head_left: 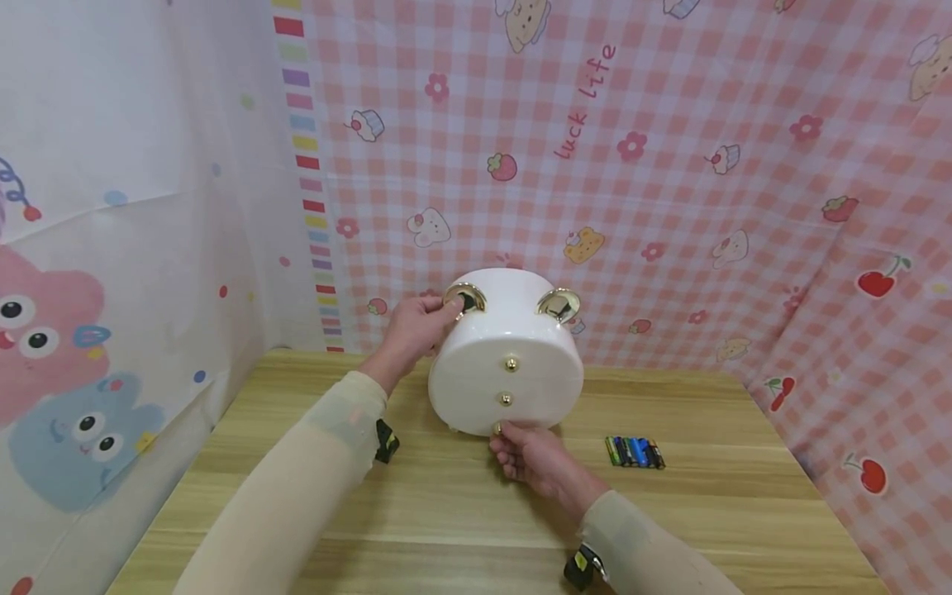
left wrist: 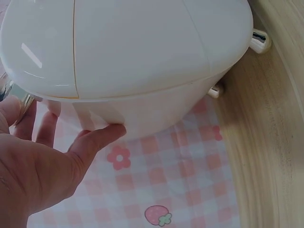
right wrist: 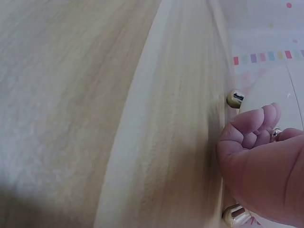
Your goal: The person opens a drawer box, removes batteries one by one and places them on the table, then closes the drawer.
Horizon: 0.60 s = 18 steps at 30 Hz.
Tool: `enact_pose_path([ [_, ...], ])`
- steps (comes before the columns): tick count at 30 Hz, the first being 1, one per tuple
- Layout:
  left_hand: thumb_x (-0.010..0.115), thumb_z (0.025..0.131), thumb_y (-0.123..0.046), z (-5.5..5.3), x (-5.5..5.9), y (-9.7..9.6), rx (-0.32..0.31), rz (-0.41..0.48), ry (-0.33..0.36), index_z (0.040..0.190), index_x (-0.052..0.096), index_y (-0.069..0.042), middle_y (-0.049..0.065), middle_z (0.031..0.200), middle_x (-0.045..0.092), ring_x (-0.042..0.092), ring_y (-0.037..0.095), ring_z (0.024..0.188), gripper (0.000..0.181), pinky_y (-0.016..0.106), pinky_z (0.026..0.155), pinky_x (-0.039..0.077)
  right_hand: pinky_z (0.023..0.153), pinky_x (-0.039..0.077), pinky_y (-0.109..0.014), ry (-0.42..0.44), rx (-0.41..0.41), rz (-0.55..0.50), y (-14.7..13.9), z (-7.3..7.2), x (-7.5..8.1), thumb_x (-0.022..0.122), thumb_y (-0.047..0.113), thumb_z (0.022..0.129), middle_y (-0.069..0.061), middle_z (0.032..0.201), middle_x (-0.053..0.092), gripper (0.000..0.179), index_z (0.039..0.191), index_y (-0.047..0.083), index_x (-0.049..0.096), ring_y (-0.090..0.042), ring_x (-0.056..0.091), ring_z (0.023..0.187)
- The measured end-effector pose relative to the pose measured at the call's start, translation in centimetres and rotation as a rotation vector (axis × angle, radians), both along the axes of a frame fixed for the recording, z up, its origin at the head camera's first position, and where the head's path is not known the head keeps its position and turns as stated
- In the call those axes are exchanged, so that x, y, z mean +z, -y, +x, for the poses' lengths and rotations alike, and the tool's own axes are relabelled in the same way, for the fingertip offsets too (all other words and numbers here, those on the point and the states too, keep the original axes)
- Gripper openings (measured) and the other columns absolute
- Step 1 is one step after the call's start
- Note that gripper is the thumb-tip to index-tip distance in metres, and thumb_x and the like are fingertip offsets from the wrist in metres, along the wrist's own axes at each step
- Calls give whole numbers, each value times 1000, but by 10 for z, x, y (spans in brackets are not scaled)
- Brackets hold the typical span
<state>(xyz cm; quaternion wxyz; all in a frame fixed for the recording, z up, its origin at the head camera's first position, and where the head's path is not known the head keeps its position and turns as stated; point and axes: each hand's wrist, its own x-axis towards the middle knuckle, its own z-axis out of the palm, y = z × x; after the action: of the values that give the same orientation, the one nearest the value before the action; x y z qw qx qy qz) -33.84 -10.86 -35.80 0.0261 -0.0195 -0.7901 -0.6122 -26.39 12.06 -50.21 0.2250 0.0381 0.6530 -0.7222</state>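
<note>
A white rounded box [head_left: 476, 382] with gold ear-shaped parts and a column of gold knobs stands on the table on small gold feet. At its left gold ear [head_left: 479, 291], my left hand [head_left: 416, 330] grips, and in the left wrist view that hand [left wrist: 47, 166] also has a digit against the white wall [left wrist: 142, 114]. My right hand [head_left: 537, 461] pinches the lowest gold knob [head_left: 499, 428] at the box's lower front. Curled fingers partly cover that knob [right wrist: 275, 133] in the right wrist view. The right gold ear [head_left: 559, 305] is untouched.
To the right of the box, several batteries [head_left: 635, 452] lie side by side on the wooden table [head_left: 446, 512]. A pink checked cloth [head_left: 654, 273] hangs behind the table and along its right side. A white printed cloth [head_left: 149, 273] hangs at the left.
</note>
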Motion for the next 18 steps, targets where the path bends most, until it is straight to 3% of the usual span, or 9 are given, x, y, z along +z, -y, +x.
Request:
enact_pose_path([
  [11,71,102,-46,2,1,0,-23,3,-5,102,79,-10,5,96,67,60,18,77,37,23,55,49,72,52,-25,33,23,-28,-2,0,-3,52,33,113,2,89,73,40,124,-4,62,-11,61,78],
  [18,73,101,-45,3,1,1,-34,38,11,115,81,-10,6,104,71,62,15,78,38,25,59,52,72,51,-25,29,56,-44,-1,2,-6,54,33,112,3,88,72,36,121,-1,63,-10,61,78],
])
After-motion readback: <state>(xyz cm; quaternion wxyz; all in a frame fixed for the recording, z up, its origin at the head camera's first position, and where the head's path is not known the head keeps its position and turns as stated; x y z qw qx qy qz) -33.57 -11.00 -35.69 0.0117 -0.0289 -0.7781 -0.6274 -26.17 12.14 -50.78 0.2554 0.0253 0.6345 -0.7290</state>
